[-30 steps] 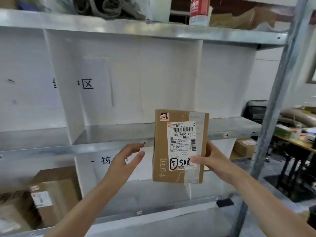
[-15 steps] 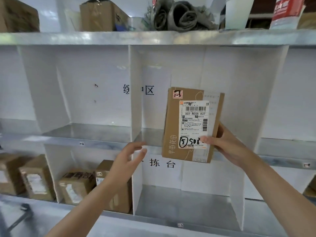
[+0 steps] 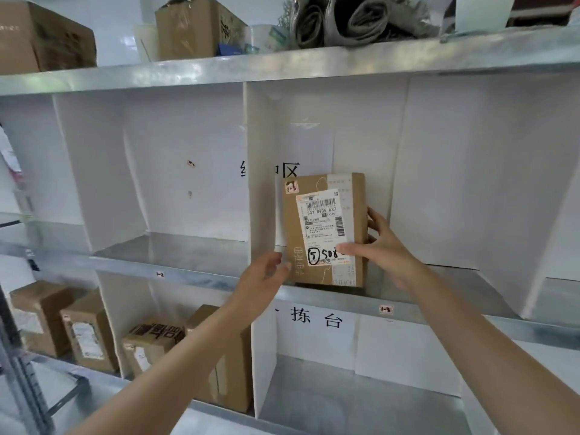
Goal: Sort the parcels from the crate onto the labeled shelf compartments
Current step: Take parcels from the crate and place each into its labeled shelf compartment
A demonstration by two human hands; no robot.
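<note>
The right hand (image 3: 381,249) grips the cardboard parcel (image 3: 324,229) upright — long axis vertical — near the front edge of compartment 1-3 (image 3: 385,309); the left hand (image 3: 262,277), open, hovers just left.

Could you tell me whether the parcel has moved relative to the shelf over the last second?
Yes. The parcel has gone up and back into the compartment above the 1-3 tag, its bottom now at the shelf ledge.

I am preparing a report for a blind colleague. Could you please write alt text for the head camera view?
The right hand stands a brown parcel upright on the metal shelf, in the compartment tagged 1-3, while the open left hand reaches toward the parcel's left edge. Four more boxes sit in lower compartments to the left.
</note>
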